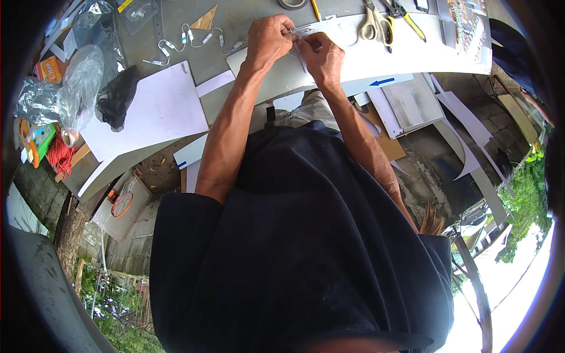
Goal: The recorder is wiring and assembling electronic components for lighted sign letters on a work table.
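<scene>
Both of my hands meet over the far middle of the workbench, above a white sheet (376,62). My left hand (271,40) is closed, thumb and fingertips pinching a thin white wire. My right hand (321,57) pinches close beside it, fingertips almost touching the left ones. A small white module (304,31) on the wire shows between them. To the left, a string of small white modules (189,36) joined by wire loops over the grey bench top and runs up to my left hand. What exactly lies within the fingertips is partly hidden.
Scissors (369,26) and yellow-handled pliers (409,20) lie right of my hands. A tape roll (292,3) and a pencil (316,10) are beyond. At left are a white panel (156,100), a black bag (118,99), clear plastic (81,82) and red cord (57,156).
</scene>
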### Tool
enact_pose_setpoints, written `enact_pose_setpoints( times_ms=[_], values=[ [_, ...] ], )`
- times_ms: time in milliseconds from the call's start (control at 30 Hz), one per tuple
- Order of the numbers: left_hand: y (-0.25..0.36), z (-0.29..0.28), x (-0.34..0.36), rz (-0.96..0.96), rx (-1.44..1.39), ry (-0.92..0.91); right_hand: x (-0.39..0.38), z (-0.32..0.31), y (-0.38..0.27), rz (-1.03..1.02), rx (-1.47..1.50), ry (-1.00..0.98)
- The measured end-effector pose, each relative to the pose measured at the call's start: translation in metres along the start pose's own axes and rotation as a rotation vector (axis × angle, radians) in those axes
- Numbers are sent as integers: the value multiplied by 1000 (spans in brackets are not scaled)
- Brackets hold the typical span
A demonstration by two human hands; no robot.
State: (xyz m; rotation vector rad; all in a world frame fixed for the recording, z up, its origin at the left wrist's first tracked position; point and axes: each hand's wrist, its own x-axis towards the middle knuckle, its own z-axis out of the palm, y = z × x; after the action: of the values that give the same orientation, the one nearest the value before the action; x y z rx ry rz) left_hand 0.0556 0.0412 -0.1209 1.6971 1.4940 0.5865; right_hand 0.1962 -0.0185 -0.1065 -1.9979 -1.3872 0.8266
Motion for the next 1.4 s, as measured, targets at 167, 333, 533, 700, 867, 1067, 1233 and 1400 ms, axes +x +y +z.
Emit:
enact_pose_setpoints(
  times_ms=[167,333,533,700,867,1067,1233,1400],
  values=[
    [4,-12,-13,-36,-98,-31,3,-24,-3,225,263,-153],
    [3,-37,-60,296,277,54,-34,-52,1,290,343,-264],
    [5,-22,-66,284,464,2,-56,-36,11,447,479,-489],
    [12,-16,-72,-199,83,-81,-57,-24,19,472,743,-370],
    [12,-17,-74,-513,-458,-229,-51,-19,12,472,833,-369],
    [26,-17,-75,-585,-601,-174,-40,-12,8,420,858,-349],
    [8,-2,-75,-500,-514,-185,-38,-13,5,390,795,-329],
    [8,1,-77,-357,-313,-153,-34,-12,10,392,784,-337]
  ],
)
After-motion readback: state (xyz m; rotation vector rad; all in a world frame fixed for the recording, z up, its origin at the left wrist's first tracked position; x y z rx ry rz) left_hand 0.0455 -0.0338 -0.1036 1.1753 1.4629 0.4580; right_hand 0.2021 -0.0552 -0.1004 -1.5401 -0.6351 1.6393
